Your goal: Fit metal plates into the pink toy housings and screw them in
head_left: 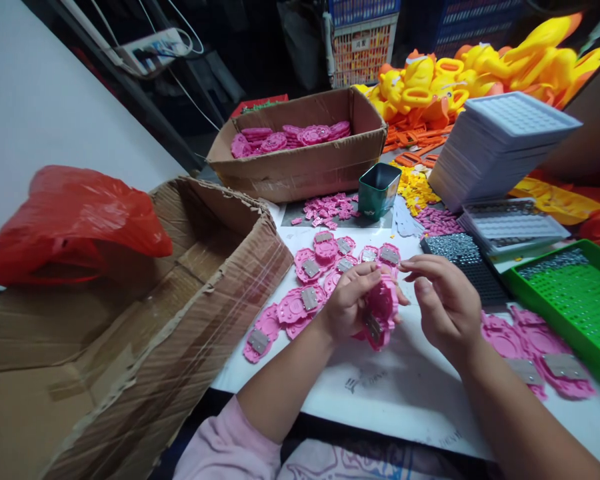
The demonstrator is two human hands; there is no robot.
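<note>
While a pink sleeve (233, 440) shows at the bottom edge, the left hand (353, 301) grasps a pink plastic shell (383, 305), tilted on edge above the white tabletop (380, 393), a grey plate visible near its lower end. The right hand (447, 310) is raised just beside that shell, its fingers bent and the thumb apart from the forefinger; whether it pinches anything small, I cannot tell. To the right lie more pink shells with grey plates (543, 350), next to a green tray (563, 293) of small metallic parts. On the left stands an open cardboard box (220, 293), with a red plastic bag (75, 223) over its side. Beyond the hands, a cluster of plated pink pieces (310, 268) spreads, some overlapping, and a black tray (473, 270) partly filled with metallic bits sits to the right. Farther back are loose small pink parts (330, 208), a dark green container (379, 192) and a leaning stack of white trays (495, 153). Behind them, a second cardboard box (300, 167) holds pink pieces, near heaped yellow-and-orange toys (460, 80); a white crate (365, 53) stands farthest away.
</note>
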